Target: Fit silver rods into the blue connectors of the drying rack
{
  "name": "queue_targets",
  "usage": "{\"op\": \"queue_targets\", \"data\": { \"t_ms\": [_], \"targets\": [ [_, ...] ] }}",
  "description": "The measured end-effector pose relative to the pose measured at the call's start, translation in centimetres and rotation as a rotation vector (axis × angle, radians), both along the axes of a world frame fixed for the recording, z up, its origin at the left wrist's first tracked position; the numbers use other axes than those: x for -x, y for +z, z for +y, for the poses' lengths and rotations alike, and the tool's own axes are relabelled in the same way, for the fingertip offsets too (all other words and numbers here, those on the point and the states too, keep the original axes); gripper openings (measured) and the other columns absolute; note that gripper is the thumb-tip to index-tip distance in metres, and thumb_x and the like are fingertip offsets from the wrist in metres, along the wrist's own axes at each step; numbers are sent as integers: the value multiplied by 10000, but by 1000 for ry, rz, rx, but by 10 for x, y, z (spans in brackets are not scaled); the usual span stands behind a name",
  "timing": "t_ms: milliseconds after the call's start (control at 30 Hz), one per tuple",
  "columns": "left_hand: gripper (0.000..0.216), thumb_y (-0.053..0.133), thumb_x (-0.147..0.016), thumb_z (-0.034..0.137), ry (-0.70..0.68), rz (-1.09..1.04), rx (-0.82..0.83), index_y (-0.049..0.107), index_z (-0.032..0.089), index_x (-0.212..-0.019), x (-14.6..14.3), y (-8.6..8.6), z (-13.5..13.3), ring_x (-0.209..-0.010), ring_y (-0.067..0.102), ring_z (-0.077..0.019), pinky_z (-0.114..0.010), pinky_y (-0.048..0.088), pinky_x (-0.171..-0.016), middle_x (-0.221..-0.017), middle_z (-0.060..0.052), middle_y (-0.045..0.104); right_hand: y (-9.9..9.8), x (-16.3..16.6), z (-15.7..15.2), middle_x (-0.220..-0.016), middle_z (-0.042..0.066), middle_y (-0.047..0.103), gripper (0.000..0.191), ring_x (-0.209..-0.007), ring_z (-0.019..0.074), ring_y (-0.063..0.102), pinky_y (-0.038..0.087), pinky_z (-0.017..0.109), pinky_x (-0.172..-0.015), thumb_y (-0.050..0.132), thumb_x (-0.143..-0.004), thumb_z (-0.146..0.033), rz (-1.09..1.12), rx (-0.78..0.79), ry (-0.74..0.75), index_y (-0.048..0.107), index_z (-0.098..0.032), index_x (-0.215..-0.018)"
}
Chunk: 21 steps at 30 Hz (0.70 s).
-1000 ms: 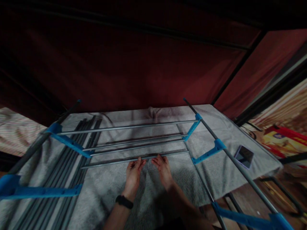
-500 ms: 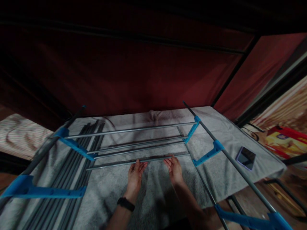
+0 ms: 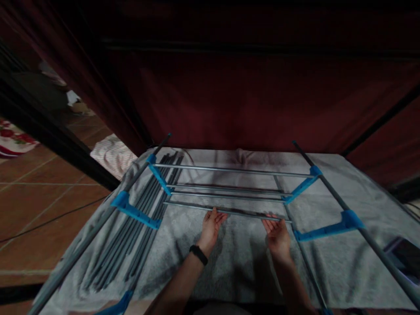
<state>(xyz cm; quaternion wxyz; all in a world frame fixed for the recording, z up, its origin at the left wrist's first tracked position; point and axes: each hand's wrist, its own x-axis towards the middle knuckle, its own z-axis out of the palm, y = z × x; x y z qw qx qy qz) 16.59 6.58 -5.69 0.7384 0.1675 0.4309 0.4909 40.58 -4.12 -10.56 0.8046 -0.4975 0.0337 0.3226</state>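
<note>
A thin grey metal tube (image 3: 243, 213) lies crosswise in front of me, pinched between thumb and fingers of both hands. My left hand (image 3: 210, 227), with a black band on the wrist, grips it left of its middle. My right hand (image 3: 277, 234) holds it near its right end. That end is close to the tip of the lower right blue bracket (image 3: 328, 228); whether they touch I cannot tell. The tube's left end is near the lower left blue bracket (image 3: 136, 213). Beyond it, several crossbars (image 3: 229, 169) span the upper left bracket (image 3: 160, 178) and upper right bracket (image 3: 302, 188).
Loose grey tubes (image 3: 131, 236) lie bundled at the left on a grey cloth (image 3: 229, 271). Long side poles (image 3: 78, 249) flank the work. A phone (image 3: 405, 258) is at the right edge. Dark red panels (image 3: 246, 105) stand behind; a tiled floor (image 3: 52, 197) shows left.
My view has turned left, so the rack appears further right and more floor shows. Both hands still hold the tube, in nearly the same place between the lower brackets.
</note>
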Motion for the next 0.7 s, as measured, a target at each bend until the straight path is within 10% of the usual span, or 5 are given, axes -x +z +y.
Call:
{"op": "queue_targets", "data": {
  "t_ms": [400,700],
  "targets": [
    [243,785,-1068,373,202,71,19,715,200,-912,46,25,23,-782,806,-175,-292,650,-821,-838,-54,813,2,-4,-12,-874,39,802,351,-840,228,801,703,439,-894,901,-770,-586,-38,-5,-4,740,-280,-826],
    [230,840,-1014,398,281,103,-117,725,200,-991,73,48,35,-907,841,-227,-324,655,-833,-928,-91,846,-5,-4,-22,-866,157,811,184,-950,375,832,627,649,-1044,842,-716,-560,11,114,-97,743,-405,-718]
  ]
}}
